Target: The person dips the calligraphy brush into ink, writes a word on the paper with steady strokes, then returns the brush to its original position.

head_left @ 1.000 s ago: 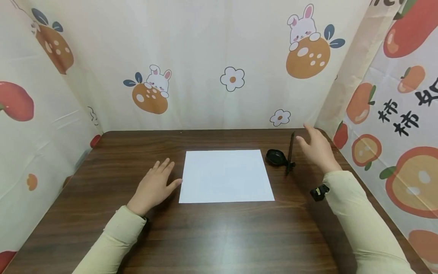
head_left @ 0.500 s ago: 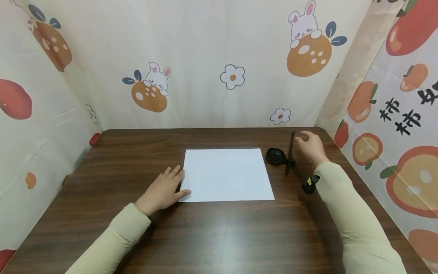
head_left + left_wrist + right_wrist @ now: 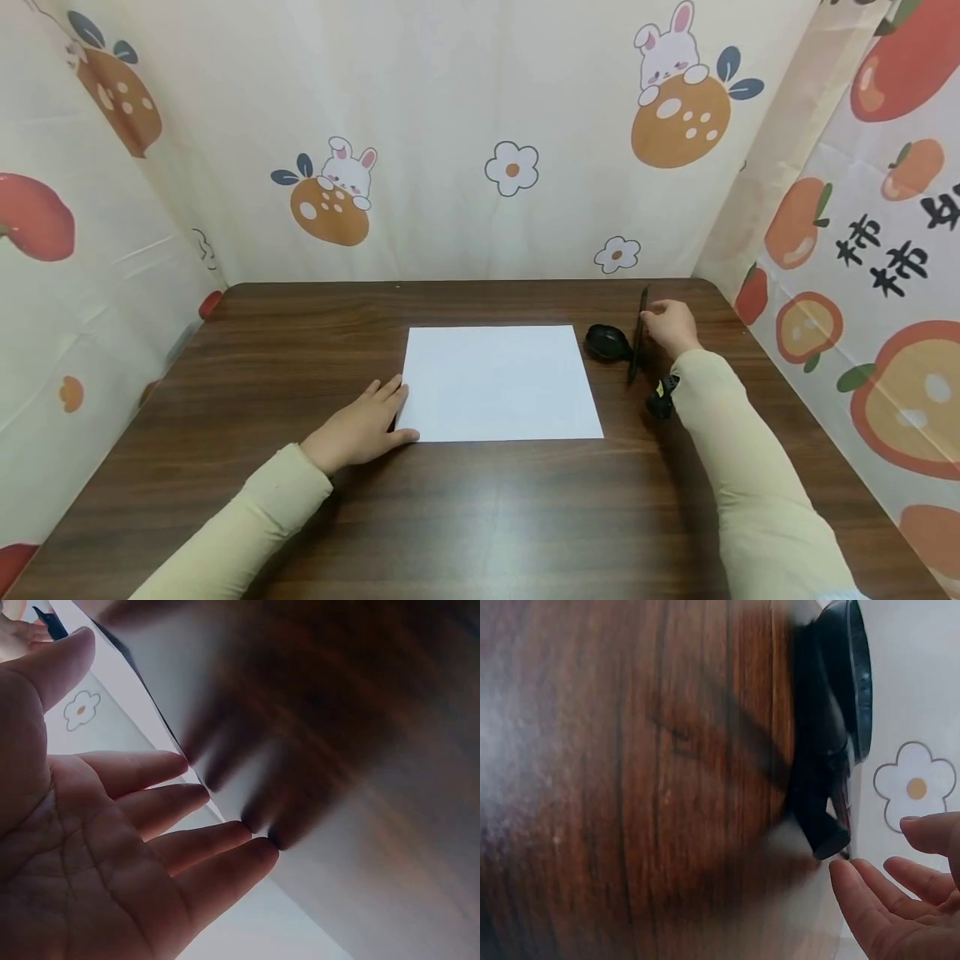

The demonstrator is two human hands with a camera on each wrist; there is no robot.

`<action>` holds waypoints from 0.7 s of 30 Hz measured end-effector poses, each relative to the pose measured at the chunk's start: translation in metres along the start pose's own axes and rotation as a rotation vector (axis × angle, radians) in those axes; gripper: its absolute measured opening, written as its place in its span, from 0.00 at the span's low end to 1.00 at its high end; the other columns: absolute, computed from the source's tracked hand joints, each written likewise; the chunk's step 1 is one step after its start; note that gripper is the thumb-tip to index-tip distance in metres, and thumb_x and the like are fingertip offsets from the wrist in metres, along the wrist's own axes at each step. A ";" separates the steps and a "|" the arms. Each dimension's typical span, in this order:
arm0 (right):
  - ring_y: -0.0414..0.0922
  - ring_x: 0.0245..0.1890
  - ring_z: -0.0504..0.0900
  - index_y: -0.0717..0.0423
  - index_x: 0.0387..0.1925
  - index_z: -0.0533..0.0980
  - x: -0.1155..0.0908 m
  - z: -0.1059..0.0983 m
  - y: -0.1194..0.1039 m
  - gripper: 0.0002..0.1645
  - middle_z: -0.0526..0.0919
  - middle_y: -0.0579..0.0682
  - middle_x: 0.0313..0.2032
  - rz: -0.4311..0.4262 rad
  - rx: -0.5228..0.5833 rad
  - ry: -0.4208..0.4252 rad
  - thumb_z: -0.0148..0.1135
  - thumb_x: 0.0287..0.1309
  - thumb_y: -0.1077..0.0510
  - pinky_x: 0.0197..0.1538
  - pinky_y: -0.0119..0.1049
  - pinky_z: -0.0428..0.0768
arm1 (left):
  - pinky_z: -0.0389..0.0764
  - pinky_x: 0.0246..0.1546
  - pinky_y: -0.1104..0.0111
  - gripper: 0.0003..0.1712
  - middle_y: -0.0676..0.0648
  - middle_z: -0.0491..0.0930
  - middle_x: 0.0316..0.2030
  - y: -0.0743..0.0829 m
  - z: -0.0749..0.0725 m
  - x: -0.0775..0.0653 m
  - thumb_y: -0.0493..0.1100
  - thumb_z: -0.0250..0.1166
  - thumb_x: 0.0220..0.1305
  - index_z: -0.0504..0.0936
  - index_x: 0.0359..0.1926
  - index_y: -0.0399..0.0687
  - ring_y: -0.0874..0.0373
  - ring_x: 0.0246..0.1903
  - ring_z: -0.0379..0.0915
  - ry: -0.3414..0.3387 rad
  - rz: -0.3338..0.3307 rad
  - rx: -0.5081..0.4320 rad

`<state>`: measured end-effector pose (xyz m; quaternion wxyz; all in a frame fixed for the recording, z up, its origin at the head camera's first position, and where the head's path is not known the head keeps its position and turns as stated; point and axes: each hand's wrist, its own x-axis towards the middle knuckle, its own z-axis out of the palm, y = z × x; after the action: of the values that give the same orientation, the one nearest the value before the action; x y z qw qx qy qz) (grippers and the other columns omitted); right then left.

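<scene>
A white sheet of paper (image 3: 501, 383) lies flat on the wooden table. My left hand (image 3: 358, 427) rests at its left edge with fingers extended, the thumb over the near left corner. In the left wrist view, the straight fingertips meet the tabletop. Right of the sheet is a small black dish (image 3: 606, 342) with a stubby handle. A slim dark stick (image 3: 640, 329), like a pen or brush, leans across that handle. My right hand (image 3: 671, 325) is beside the stick's upper part. In the right wrist view, its thumb and fingers are apart, with nothing gripped between them.
The brown table (image 3: 480, 508) ends at a printed curtain (image 3: 442, 208) behind. A patterned side cloth (image 3: 862, 333) rises close to the right arm. Another cloth (image 3: 112, 292) hangs along the left side.
My right hand has come down and left to the stick, its fingers drawing in. My left hand has slid right, onto the paper's left edge. Dish and stick stay put.
</scene>
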<state>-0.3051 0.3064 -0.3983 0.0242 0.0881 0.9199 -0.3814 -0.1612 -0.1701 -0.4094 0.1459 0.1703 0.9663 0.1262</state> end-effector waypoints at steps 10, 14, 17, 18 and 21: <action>0.57 0.49 0.81 0.75 0.68 0.61 0.006 0.003 0.002 0.32 0.74 0.72 0.59 0.070 0.058 0.000 0.50 0.70 0.59 0.46 0.38 0.84 | 0.58 0.70 0.42 0.47 0.34 0.51 0.75 0.001 0.000 0.001 0.60 0.61 0.66 0.58 0.73 0.34 0.29 0.72 0.47 -0.002 0.007 0.010; 0.60 0.54 0.80 0.75 0.68 0.61 0.008 0.005 0.002 0.31 0.73 0.72 0.60 0.095 0.070 -0.003 0.49 0.70 0.59 0.54 0.46 0.82 | 0.57 0.70 0.42 0.47 0.33 0.52 0.75 0.001 0.000 0.001 0.60 0.62 0.66 0.58 0.73 0.33 0.29 0.72 0.47 -0.003 0.009 0.008; 0.61 0.56 0.79 0.74 0.67 0.62 0.010 0.007 0.004 0.31 0.71 0.71 0.62 0.114 0.084 -0.007 0.49 0.70 0.59 0.57 0.48 0.81 | 0.57 0.70 0.43 0.47 0.33 0.52 0.75 0.001 -0.001 0.000 0.60 0.62 0.66 0.58 0.73 0.33 0.29 0.72 0.47 -0.003 0.011 0.007; 0.62 0.57 0.78 0.74 0.67 0.62 0.011 0.008 0.004 0.30 0.71 0.71 0.62 0.118 0.091 -0.006 0.49 0.70 0.59 0.57 0.48 0.80 | 0.57 0.71 0.43 0.47 0.33 0.52 0.75 0.001 -0.001 0.000 0.60 0.62 0.66 0.58 0.73 0.33 0.29 0.72 0.47 -0.003 0.011 0.005; 0.61 0.57 0.78 0.73 0.66 0.65 0.012 0.010 0.006 0.29 0.71 0.71 0.63 0.129 0.097 0.005 0.50 0.70 0.58 0.57 0.47 0.81 | 0.56 0.71 0.43 0.47 0.34 0.53 0.75 0.000 -0.001 -0.001 0.59 0.62 0.66 0.58 0.73 0.33 0.30 0.73 0.47 -0.001 0.017 0.002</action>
<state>-0.3158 0.3050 -0.4108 0.0419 0.1493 0.8928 -0.4230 -0.1610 -0.1702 -0.4081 0.1450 0.1790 0.9649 0.1262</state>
